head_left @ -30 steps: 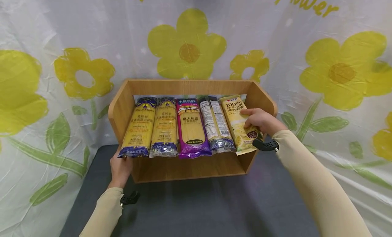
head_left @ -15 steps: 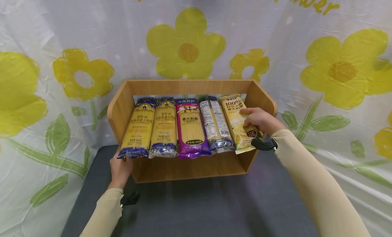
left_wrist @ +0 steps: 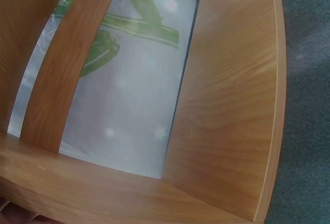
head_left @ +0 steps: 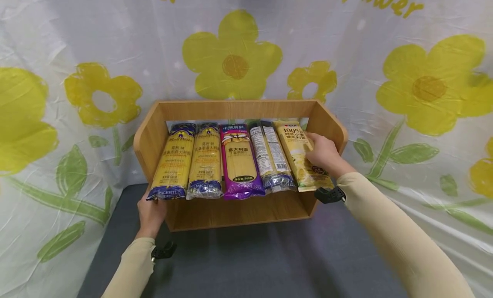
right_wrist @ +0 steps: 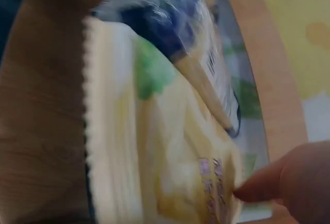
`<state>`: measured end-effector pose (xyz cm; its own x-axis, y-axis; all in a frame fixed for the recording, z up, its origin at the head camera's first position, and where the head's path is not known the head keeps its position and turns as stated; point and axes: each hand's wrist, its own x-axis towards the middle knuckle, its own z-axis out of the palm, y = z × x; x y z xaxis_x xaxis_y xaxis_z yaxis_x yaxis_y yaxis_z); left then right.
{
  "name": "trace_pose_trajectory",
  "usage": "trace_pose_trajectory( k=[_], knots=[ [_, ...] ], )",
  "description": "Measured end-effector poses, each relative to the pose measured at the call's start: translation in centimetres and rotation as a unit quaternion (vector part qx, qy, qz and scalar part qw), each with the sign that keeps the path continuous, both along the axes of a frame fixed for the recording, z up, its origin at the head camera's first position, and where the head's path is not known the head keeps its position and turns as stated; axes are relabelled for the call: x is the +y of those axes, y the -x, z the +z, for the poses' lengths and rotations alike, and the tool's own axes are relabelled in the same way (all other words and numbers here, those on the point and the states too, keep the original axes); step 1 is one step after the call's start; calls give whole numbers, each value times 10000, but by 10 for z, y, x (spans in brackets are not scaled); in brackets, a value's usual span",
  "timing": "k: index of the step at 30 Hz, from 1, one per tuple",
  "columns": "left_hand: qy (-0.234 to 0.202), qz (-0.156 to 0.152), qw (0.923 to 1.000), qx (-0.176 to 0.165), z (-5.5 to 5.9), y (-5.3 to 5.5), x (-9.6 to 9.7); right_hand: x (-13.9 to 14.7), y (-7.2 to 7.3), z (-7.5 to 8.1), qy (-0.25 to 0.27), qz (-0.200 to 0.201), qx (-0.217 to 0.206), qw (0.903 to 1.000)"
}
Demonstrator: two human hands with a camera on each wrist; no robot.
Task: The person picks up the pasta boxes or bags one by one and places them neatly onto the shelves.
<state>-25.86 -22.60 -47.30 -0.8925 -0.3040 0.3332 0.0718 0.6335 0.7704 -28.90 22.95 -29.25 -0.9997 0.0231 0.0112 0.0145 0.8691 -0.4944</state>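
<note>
A wooden shelf (head_left: pixel 235 109) holds several pasta packets in a row on its upper board. My left hand (head_left: pixel 152 214) grips the lower left side of the shelf, its fingers mostly hidden behind the panel and the leftmost spaghetti packet (head_left: pixel 174 163). My right hand (head_left: pixel 327 156) is at the right edge of the cream-yellow pasta packet (head_left: pixel 298 150) and holds it there. The right wrist view shows one digit touching that packet's edge; the other fingers are out of sight. The left wrist view shows the shelf's wooden panels (left_wrist: pixel 227 90).
Beside the cream packet lie a clear-and-blue pasta packet (head_left: pixel 271 154), a pink-purple pasta packet (head_left: pixel 242 161) and a second spaghetti packet (head_left: pixel 206 161). The shelf stands on a dark grey tabletop (head_left: pixel 239 259). A flower-printed curtain (head_left: pixel 354 67) hangs behind and at both sides.
The right hand has slid from the cream packet's face toward its right edge. The packet's lower end has shifted slightly right. The left hand has stayed put.
</note>
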Motion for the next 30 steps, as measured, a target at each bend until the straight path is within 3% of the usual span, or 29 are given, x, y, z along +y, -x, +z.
trace_pose_trajectory(
  k=[3,7,12,18,24,30],
  knots=[
    [2,35,10000,45,0,0,0,-3,-11,5,-391,341,247,9983],
    [-59,1,10000,16,1,0,1,-2,-33,10,-713,1183,490,9892],
    [-29,-28,10000,-67,1,0,1,7,-64,-3,-998,2103,455,9715],
    [-87,-44,9998,-180,3,-1,0,9,-80,-21,-945,2191,346,9705],
    [-48,22,9995,-315,3,-4,0,2,-82,-22,-994,2229,418,9689],
    [81,-155,9993,-327,4,-1,-2,5,-84,-23,-1122,2188,430,9683]
  ],
)
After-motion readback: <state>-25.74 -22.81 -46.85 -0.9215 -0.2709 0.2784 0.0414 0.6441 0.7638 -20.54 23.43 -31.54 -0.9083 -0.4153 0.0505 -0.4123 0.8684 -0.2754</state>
